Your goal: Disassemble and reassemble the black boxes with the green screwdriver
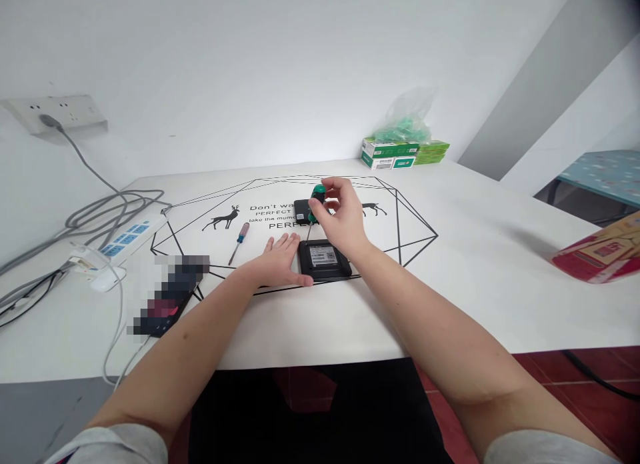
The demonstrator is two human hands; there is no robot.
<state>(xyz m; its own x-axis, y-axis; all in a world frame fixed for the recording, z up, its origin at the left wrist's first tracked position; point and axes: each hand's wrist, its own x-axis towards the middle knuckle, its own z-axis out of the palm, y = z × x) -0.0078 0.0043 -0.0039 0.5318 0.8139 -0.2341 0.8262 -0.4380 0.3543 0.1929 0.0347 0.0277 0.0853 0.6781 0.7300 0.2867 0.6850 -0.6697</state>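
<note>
A green-and-black screwdriver (319,194) stands nearly upright in my right hand (343,214), with thumb and fingers closed round its handle. Its thin shaft runs down to the upper left corner of a flat black device (325,259) that has a white printed label. My left hand (280,262) lies flat with fingers stretched out, its thumb at the device's lower left corner. Behind them is a smaller black item (301,212) with a small label, partly hidden by my right hand. Left of my left hand lies a second screwdriver (240,243) with a translucent red and blue handle.
A phone (175,297), partly pixelated, lies at the left. Beyond it are a power strip (131,237) and coiled grey cables (115,207). Green-and-white boxes (390,153) with a plastic bag (407,121) on top stand by the wall. A red package (600,251) sits at the right.
</note>
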